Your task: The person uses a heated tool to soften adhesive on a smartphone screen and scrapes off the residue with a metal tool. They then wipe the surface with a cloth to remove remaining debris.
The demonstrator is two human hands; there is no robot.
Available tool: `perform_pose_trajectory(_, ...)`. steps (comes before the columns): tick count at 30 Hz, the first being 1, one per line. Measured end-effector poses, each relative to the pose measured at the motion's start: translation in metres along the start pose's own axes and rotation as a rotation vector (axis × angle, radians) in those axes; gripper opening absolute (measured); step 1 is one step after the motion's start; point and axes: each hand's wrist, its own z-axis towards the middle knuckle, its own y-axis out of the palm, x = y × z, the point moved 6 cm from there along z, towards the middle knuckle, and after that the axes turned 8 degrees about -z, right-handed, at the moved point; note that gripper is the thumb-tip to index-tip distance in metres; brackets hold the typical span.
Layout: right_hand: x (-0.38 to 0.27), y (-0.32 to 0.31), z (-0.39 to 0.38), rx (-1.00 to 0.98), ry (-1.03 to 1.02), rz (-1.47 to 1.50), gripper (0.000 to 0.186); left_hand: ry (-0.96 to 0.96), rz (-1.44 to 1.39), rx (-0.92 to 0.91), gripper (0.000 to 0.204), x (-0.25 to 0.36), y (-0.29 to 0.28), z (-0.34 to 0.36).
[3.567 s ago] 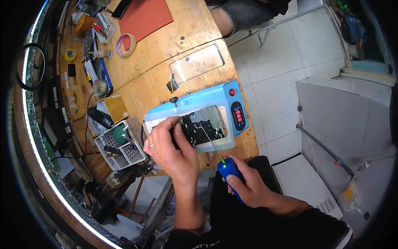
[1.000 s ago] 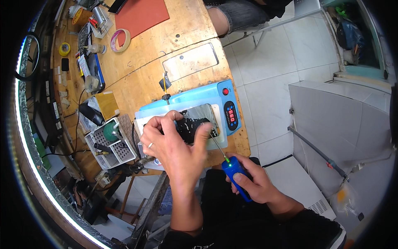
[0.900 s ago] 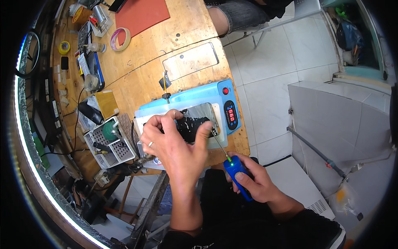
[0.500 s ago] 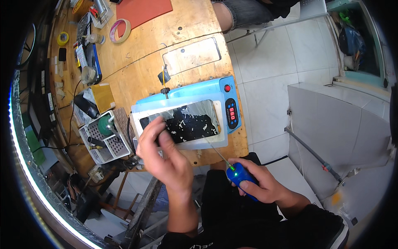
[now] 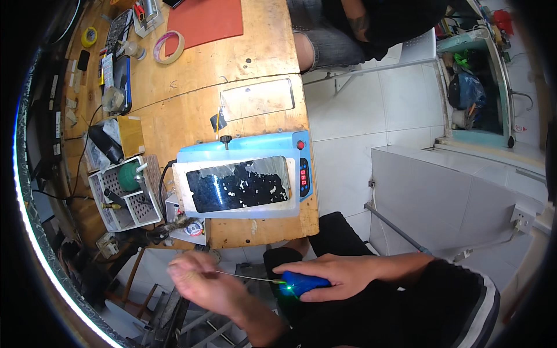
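My right hand (image 5: pixel 333 277) grips a blue handheld power tool (image 5: pixel 304 284) with a lit green lamp and a thin metal shaft (image 5: pixel 246 276). The shaft points left, to my left hand (image 5: pixel 203 284), whose fingers are bent together around its far end. Motion blurs those fingers, hiding the very tip. Both hands are below the bench's near edge. Beyond them a phone screen panel (image 5: pixel 232 194) lies on a translucent mat (image 5: pixel 272 213) over a blue heating plate (image 5: pixel 249 142). Grey film remains along the panel's far side, and pale flecks dot its black surface.
A clear glass panel (image 5: pixel 258 100) lies beyond the heating plate on the wooden bench (image 5: pixel 174 124). A white basket (image 5: pixel 152 216) with bottles stands left, near a tape roll (image 5: pixel 169 47) and red mat (image 5: pixel 206 23). Another person (image 5: pixel 331 40) sits at the far side.
My left hand has moved from over the screen panel down to the shaft's end. My right hand has drawn the tool back from the panel, its shaft swinging left. The view has shifted.
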Motion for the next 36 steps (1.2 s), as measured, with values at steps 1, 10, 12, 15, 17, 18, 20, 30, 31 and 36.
perform_pose_trajectory(1, 0.001, -0.004, -0.003, -0.013, -0.030, -0.025, 0.064, 0.092, -0.196, -0.105, 0.031, 0.009, 0.001, 0.010)
perform_pose_trajectory(10, 0.013, -0.074, -0.032, 0.174, 0.142, 0.064, 0.058, 0.518, 0.926, -0.227, 0.017, -0.007, 0.020, -0.039)
perform_pose_trajectory(12, 0.013, -0.080, -0.034, 0.149, 0.199, 0.150, 0.057, 0.445, 0.938, -0.244, 0.013, -0.005, 0.013, -0.059)
perform_pose_trajectory(15, 0.006, -0.086, -0.038, 0.101, 0.241, 0.173, 0.056, 0.424, 0.971, -0.192, 0.018, -0.002, 0.008, -0.091)
perform_pose_trajectory(17, -0.001, -0.092, -0.040, 0.081, 0.233, 0.144, 0.056, 0.389, 0.946, -0.132, 0.014, -0.005, 0.007, -0.106)
perform_pose_trajectory(18, 0.000, -0.096, -0.042, 0.083, 0.277, 0.135, 0.055, 0.374, 0.932, -0.101, 0.013, -0.009, 0.009, -0.111)
perform_pose_trajectory(20, -0.004, -0.102, -0.047, 0.058, 0.288, 0.113, 0.054, 0.321, 0.897, -0.047, 0.017, -0.020, 0.017, -0.116)
perform_pose_trajectory(30, -0.005, -0.141, -0.062, 0.002, 0.372, 0.062, 0.066, 0.482, 1.130, -0.165, 0.044, -0.056, 0.109, -0.069)
perform_pose_trajectory(31, -0.004, -0.142, -0.061, -0.022, 0.377, 0.061, 0.066, 0.449, 1.141, -0.167, 0.043, -0.057, 0.107, -0.065)
perform_pose_trajectory(36, 0.002, -0.144, -0.051, -0.165, 0.333, 0.047, 0.058, 0.421, 1.157, -0.100, 0.030, -0.060, 0.104, -0.062)
